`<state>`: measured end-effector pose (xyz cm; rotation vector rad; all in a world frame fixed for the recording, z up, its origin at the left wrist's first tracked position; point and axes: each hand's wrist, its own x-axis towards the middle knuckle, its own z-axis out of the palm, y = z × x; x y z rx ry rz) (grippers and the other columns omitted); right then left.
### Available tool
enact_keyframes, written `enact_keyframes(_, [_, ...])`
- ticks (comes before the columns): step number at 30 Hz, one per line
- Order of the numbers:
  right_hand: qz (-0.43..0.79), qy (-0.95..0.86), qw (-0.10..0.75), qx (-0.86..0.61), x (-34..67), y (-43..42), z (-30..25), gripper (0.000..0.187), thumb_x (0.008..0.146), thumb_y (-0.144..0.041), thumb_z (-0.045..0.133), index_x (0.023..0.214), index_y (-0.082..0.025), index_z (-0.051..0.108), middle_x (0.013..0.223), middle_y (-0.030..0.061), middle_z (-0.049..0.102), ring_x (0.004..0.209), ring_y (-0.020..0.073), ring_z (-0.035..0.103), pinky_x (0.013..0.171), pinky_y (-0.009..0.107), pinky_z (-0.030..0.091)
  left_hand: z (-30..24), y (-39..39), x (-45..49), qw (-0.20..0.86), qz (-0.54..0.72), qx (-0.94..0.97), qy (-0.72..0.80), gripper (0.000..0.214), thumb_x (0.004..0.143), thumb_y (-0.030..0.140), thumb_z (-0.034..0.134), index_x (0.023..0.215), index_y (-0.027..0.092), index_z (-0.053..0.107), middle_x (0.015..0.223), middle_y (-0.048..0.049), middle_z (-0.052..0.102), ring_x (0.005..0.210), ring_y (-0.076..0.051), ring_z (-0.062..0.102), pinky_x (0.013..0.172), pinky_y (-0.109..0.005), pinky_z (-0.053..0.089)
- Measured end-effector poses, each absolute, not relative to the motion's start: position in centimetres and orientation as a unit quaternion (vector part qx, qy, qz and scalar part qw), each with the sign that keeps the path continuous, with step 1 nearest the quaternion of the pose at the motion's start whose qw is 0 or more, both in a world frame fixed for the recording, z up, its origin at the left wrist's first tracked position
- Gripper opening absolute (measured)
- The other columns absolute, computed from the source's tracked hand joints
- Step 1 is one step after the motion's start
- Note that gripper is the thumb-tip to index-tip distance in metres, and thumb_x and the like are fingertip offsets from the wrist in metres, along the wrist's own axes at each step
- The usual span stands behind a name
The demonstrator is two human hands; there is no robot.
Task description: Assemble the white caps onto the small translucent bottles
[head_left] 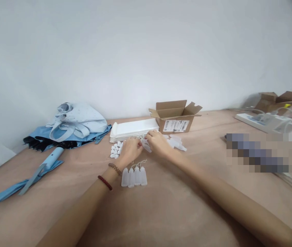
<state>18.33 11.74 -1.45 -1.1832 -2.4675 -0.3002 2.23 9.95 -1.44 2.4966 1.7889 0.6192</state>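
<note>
My left hand (130, 150) and my right hand (158, 143) meet over the wooden table (177, 202), fingers closed together on a small translucent plastic bottle (146, 146). A beaded bracelet sits on my left wrist. Just below the hands lies a row of several small translucent bottles (134, 176) on their sides. A heap of small white caps (116, 150) lies left of my left hand. More loose bottles (177, 143) lie right of my right hand.
A stack of white flat packets (133, 129) and an open cardboard box (174, 116) stand behind the hands. A blue folded umbrella and a pale bag (71, 125) lie at the left. A power strip (264, 120) and another box (277, 99) are at the far right.
</note>
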Motion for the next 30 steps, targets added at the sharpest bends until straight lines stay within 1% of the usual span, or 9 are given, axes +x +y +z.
enact_keyframes(3, [-0.1,-0.876,0.197,-0.429,18.1,11.6,-1.4,0.02,0.085,-0.01,0.049,0.102,-0.012,0.06,0.104,0.0125,0.06,0.099,0.0255,0.049,0.079,0.033,0.037,-1.3,10.1,1.6,0.027,0.209,0.794,0.57,0.019,0.076,0.016,0.05,0.077,0.015,0.069,0.077,-0.0067,0.07,0.074,-0.02,0.062,0.068,-0.029,0.045])
enact_keyframes(5, [-0.096,-0.873,0.198,-0.436,18.0,11.5,-1.4,0.021,0.085,-0.009,0.049,0.103,-0.012,0.059,0.105,0.0128,0.059,0.1,0.0261,0.049,0.079,0.034,0.037,-1.4,10.0,1.4,0.039,0.216,0.797,0.562,0.018,0.076,0.017,0.052,0.077,0.016,0.069,0.078,-0.006,0.071,0.076,-0.02,0.062,0.069,-0.029,0.045])
enact_keyframes(8, [-0.088,-0.87,0.198,-0.442,18.1,11.6,-1.5,0.023,0.084,-0.006,0.048,0.103,-0.011,0.059,0.105,0.013,0.06,0.1,0.0265,0.05,0.079,0.035,0.037,-1.9,9.7,1.8,0.047,0.225,0.801,0.553,0.014,0.071,0.018,0.057,0.077,0.016,0.07,0.079,-0.0067,0.07,0.081,-0.023,0.061,0.075,-0.032,0.045])
enact_keyframes(10, [-0.083,-0.871,0.197,-0.443,18.3,11.7,-1.6,0.023,0.084,-0.006,0.047,0.103,-0.012,0.059,0.105,0.0129,0.06,0.1,0.0264,0.051,0.079,0.035,0.038,-2.2,9.6,2.2,0.055,0.231,0.802,0.549,0.014,0.069,0.016,0.057,0.074,0.017,0.071,0.076,-0.0071,0.07,0.081,-0.024,0.06,0.076,-0.033,0.045])
enact_keyframes(14, [-0.073,-0.875,0.195,-0.437,18.6,12.0,-1.7,0.021,0.085,-0.008,0.049,0.103,-0.012,0.059,0.105,0.0128,0.061,0.1,0.0255,0.051,0.079,0.034,0.038,-2.0,9.7,2.5,0.095,0.247,0.801,0.537,0.018,0.067,0.011,0.053,0.07,0.016,0.07,0.067,-0.0051,0.068,0.068,-0.02,0.061,0.068,-0.03,0.046])
enact_keyframes(16, [-0.067,-0.879,0.193,-0.431,18.5,12.2,-1.7,0.02,0.085,-0.009,0.051,0.103,-0.012,0.059,0.105,0.0128,0.061,0.1,0.0249,0.051,0.081,0.034,0.038,-1.5,9.8,2.3,0.118,0.263,0.794,0.535,0.017,0.069,0.012,0.054,0.071,0.015,0.07,0.068,-0.0048,0.069,0.065,-0.019,0.061,0.065,-0.029,0.046])
enact_keyframes(20, [-0.062,-0.885,0.19,-0.42,17.9,12.4,-1.5,0.018,0.085,-0.015,0.056,0.103,-0.012,0.06,0.105,0.0126,0.061,0.101,0.0241,0.05,0.083,0.034,0.039,-0.5,9.2,1.0,0.156,0.306,0.771,0.537,0.014,0.073,0.019,0.056,0.075,0.016,0.07,0.073,-0.0032,0.07,0.071,-0.018,0.062,0.068,-0.028,0.047])
enact_keyframes(25, [-0.079,-0.885,0.183,-0.42,16.5,12.4,-1.4,0.022,0.086,-0.021,0.056,0.107,-0.013,0.06,0.106,0.0138,0.059,0.103,0.0267,0.05,0.083,0.036,0.039,-0.5,7.2,-1.0,0.187,0.352,0.734,0.55,0.014,0.075,0.023,0.057,0.076,0.016,0.069,0.074,-0.0029,0.071,0.072,-0.017,0.062,0.068,-0.027,0.048])
enact_keyframes(30, [-0.098,-0.883,0.161,-0.431,15.3,12.0,-1.4,0.017,0.087,-0.018,0.051,0.096,-0.015,0.065,0.102,0.0158,0.058,0.098,0.0287,0.051,0.079,0.037,0.038,-1.1,5.5,-1.8,0.215,0.375,0.711,0.555,0.014,0.076,0.024,0.057,0.075,0.016,0.068,0.075,-0.0028,0.071,0.07,-0.016,0.063,0.063,-0.026,0.048])
